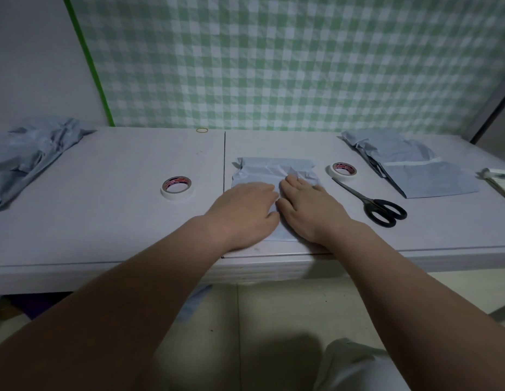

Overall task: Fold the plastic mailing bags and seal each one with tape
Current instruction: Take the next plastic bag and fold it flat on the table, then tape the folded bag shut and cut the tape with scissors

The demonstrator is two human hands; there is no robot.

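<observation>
A pale blue plastic mailing bag [271,169] lies flat on the table [104,221] in front of me, its far edge crumpled. My left hand [245,207] and my right hand [307,204] press down on it side by side, fingers straight, thumbs nearly touching. One roll of white tape [177,188] stands left of the bag. A second roll of tape [342,170] stands to the bag's right. Black-handled scissors [369,203] lie beside my right hand, blades pointing at the second roll.
A crumpled heap of blue bags [28,156] sits at the table's far left. A pile of flat bags [415,170] lies at the right. A rubber band [202,130] rests by the checked backdrop [302,60]. A roll-like object [496,176] shows at the right edge.
</observation>
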